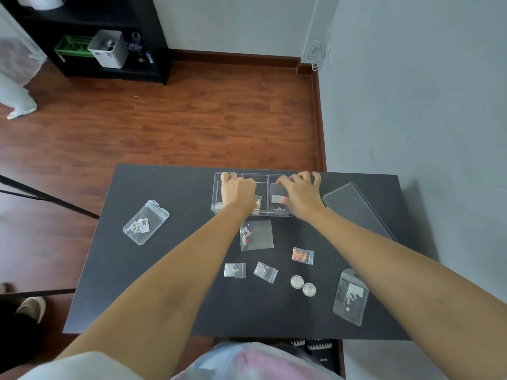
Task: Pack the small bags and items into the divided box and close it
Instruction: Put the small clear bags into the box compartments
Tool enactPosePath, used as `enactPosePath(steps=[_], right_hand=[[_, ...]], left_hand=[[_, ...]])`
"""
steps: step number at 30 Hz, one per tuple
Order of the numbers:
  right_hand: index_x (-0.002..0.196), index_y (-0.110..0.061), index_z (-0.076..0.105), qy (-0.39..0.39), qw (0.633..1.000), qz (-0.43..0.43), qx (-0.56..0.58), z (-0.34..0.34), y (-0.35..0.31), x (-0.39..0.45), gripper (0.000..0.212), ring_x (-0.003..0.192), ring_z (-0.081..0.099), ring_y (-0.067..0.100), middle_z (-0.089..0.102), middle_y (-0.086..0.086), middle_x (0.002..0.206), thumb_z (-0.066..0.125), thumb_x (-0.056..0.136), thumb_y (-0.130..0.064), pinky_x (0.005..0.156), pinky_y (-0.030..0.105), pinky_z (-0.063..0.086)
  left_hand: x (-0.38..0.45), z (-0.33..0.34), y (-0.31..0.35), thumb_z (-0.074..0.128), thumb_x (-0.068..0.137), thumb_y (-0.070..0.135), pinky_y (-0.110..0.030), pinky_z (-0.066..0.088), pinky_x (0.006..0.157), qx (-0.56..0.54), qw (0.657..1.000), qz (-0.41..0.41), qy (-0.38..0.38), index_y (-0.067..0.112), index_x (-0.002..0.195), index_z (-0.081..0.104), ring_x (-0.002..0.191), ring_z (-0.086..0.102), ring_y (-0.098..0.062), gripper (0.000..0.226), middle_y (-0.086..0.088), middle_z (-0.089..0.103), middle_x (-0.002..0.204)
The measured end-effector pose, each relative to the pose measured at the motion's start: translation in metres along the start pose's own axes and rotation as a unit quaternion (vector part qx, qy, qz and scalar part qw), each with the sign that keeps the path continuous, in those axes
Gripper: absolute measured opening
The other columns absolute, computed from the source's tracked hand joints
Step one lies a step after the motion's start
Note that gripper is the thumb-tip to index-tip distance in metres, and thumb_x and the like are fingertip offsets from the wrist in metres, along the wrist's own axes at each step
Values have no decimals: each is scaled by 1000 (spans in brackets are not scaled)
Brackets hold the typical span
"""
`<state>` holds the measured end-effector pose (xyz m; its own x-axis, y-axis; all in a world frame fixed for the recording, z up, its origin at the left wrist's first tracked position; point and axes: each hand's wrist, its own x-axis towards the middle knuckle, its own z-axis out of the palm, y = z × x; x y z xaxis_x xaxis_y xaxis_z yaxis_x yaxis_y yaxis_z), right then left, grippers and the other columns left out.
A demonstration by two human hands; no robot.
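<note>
The packing is only begun. The clear box (267, 179) stands at the far edge of the desk (170, 270), open, with its lid (356, 208) lying flat just to the right. Both hands are over it. The left hand (238, 192) covers the left compartments, fingers (229, 176) curled at the far wall; I cannot tell if they hold something. The right hand (300, 194) is in the right compartment, fingers (307, 177) spread, the thumb pressing on a bag (277, 200) already inside. A small orange bag (258, 203) and a round pot (218, 206) also seem to be inside.

Much is left on the desk: one large bag (145, 222) far left, another (351, 296) near right, a flat bag (256, 235) just before the box, three small bags (235, 270), (265, 272), (302, 255) and two round pots (303, 285). The lid is not yet on.
</note>
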<state>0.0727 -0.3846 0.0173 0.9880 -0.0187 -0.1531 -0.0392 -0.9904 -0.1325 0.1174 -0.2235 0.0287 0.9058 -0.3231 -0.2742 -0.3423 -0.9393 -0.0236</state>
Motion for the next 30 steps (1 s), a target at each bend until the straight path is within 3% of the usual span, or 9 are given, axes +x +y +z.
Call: enactPosePath(steps=[4, 8, 12, 16, 18, 20, 24, 26, 30], right_hand=[[128, -25, 55, 30, 1000, -3, -7, 2, 4, -6, 48, 123, 40, 27, 55, 5, 127, 71, 83, -22, 105, 47, 8], [135, -22, 50, 63, 998, 7, 2, 0, 5, -17, 55, 126, 40, 27, 49, 6, 136, 70, 83, -18, 108, 48, 16], [131, -20, 55, 110, 993, 24, 39, -6, 6, -35, 48, 124, 43, 29, 50, 9, 136, 67, 86, -17, 107, 48, 20], [125, -19, 59, 138, 985, 47, 97, -4, 10, -63, 38, 119, 46, 28, 53, 8, 127, 61, 88, -9, 106, 47, 21], [121, -18, 61, 137, 981, 69, 120, 3, 16, -83, 34, 116, 48, 27, 55, 6, 121, 60, 89, -7, 104, 45, 23], [113, -17, 64, 108, 979, 93, 146, 11, 24, -103, 26, 112, 51, 27, 60, 5, 113, 60, 90, -7, 100, 42, 27], [107, -20, 68, -29, 981, 122, 145, 23, 32, -134, 18, 106, 56, 27, 64, 4, 107, 64, 89, -17, 94, 39, 35], [112, -21, 66, -66, 980, 128, 136, 26, 30, -144, 25, 109, 55, 26, 63, 3, 111, 68, 87, -25, 94, 39, 37], [116, -22, 64, -67, 981, 140, 120, 26, 22, -151, 41, 111, 54, 25, 62, 2, 114, 76, 79, -36, 95, 41, 38]], left_hand=[[-5, -3, -5, 70, 81, 26, -36, 27, 91, -26, 999, 13, 33, 23, 82, 67, 91, 55, -24, 4, 1, 71, 78], [-16, -8, -10, 65, 86, 36, -36, 26, 93, -88, 992, 34, 81, 26, 95, 69, 94, 58, -26, 14, -1, 72, 81], [-38, -11, -21, 61, 90, 38, -32, 20, 94, -177, 974, 60, 130, 25, 105, 70, 93, 62, -22, 21, 5, 74, 94], [-71, -7, -37, 63, 89, 25, -32, 36, 94, -247, 953, 90, 152, 21, 99, 72, 87, 66, -18, 13, 6, 74, 94], [-92, 3, -46, 66, 87, 19, -36, 49, 86, -286, 945, 99, 125, 17, 98, 73, 81, 67, -20, 13, 2, 74, 90], [-111, 18, -54, 66, 87, 19, -35, 52, 81, -299, 948, 90, 56, 19, 99, 72, 82, 66, -18, 14, 3, 73, 91], [-135, 51, -66, 69, 84, 25, -35, 53, 85, -294, 947, 86, -99, 21, 102, 70, 81, 61, -11, 19, 8, 66, 90], [-141, 59, -66, 75, 80, 30, -34, 53, 87, -297, 942, 97, -126, 20, 106, 69, 83, 59, -10, 28, 9, 60, 92], [-142, 63, -63, 81, 71, 36, -28, 50, 84, -280, 942, 119, -140, 22, 106, 64, 85, 54, -9, 41, 11, 51, 96]])
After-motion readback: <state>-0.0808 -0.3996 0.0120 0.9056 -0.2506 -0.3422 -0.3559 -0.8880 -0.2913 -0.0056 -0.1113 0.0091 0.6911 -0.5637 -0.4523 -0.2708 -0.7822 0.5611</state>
